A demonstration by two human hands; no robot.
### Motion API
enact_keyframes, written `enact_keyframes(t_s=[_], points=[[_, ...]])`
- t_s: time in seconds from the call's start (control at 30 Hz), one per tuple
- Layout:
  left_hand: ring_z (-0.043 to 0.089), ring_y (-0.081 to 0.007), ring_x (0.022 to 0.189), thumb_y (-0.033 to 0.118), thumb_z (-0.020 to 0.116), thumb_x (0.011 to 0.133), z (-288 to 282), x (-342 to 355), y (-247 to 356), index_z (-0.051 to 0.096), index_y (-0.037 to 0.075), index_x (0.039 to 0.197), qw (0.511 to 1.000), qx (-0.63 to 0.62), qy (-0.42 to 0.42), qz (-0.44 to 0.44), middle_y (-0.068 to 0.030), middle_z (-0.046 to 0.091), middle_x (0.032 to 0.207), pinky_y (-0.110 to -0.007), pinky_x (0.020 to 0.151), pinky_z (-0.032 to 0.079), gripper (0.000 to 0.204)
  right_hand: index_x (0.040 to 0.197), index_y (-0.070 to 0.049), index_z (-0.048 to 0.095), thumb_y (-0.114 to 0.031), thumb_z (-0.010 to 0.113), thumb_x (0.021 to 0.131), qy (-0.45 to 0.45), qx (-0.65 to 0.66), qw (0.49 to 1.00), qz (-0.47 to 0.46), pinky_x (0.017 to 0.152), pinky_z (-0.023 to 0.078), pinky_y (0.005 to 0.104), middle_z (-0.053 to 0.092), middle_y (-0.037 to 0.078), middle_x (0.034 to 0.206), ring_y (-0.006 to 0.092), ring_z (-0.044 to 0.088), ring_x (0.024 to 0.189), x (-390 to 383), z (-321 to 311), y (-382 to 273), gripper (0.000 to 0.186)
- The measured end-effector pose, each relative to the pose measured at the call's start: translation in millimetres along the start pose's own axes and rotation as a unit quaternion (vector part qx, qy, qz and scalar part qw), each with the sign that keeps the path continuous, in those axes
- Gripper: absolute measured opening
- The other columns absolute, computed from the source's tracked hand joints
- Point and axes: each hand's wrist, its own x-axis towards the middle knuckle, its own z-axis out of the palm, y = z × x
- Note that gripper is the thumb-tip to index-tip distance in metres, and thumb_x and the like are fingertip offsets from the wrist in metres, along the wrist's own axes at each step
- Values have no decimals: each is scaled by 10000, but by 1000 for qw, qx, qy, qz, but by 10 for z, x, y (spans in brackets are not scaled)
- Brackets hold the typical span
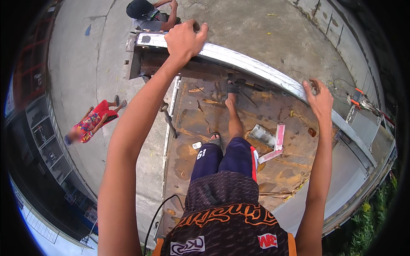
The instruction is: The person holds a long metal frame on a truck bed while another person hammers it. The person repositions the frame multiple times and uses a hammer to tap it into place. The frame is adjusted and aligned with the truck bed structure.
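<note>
A long white-topped metal tailgate (239,59) with a rusty inner face runs across the far end of the rusty truck bed (192,123). My left hand (185,40) is closed over its top edge near the left end. Farther right, my right hand (319,100) grips the same edge with curled fingers, thumb on the near side. The fingertips of both hands are partly hidden behind the edge. My feet are in the bed, one of them close to the tailgate's inner side.
On the bed floor lie a pink-and-white angled strip (278,143), a greyish block (262,135), a small white tag (197,145) and dry leaves. A person in a dark cap (140,8) is just beyond the tailgate; another in red shorts (104,112) stands left on the concrete.
</note>
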Motion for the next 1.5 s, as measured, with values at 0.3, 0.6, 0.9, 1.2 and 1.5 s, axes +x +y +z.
enact_keyframes(t_s=[0.3, 0.6, 0.9, 1.2, 1.5], points=[[705, -434, 951, 491, 599, 887, -4, 61, 20, 776, 44, 960, 997, -12, 73, -35, -242, 744, 962, -513, 880, 533, 487, 1142, -90, 786, -780, 495, 891, 67, -12, 996, 50, 916, 525, 465, 763, 199, 1047, 400, 704, 1037, -1, 190, 888, 790], [701, -432, 1014, 517, 596, 905, 136, 239, -185, 782, 47, 1024, 996, 31, 78, -18, -266, 737, 1014, -501, 919, 525, 519, 867, 32, 728, -636, 582, 951, 120, 76, 990, 10, 742, 500, 483, 678, 276, 760, 333, 711, 758, -127, 140, 700, 689], [710, -413, 998, 483, 614, 910, 102, 334, -203, 775, 32, 1022, 997, 2, 79, 1, -240, 753, 1005, -495, 893, 524, 492, 847, 37, 717, -648, 552, 958, 136, 66, 988, 8, 717, 482, 486, 653, 254, 718, 387, 661, 722, -98, 163, 708, 714], [719, -424, 900, 439, 670, 883, 96, 315, -198, 777, 18, 957, 996, 27, 88, 10, -245, 748, 924, -485, 815, 543, 440, 804, 57, 690, -625, 569, 961, 126, 59, 990, 7, 694, 474, 514, 643, 288, 716, 429, 650, 706, -117, 112, 648, 710], [717, -417, 883, 450, 649, 887, 166, 368, -277, 781, 30, 923, 993, 1, 114, 18, -242, 742, 879, -494, 817, 535, 442, 814, 63, 691, -617, 581, 955, 131, 55, 990, 2, 699, 475, 516, 643, 293, 716, 421, 654, 710, -93, 133, 681, 703]])
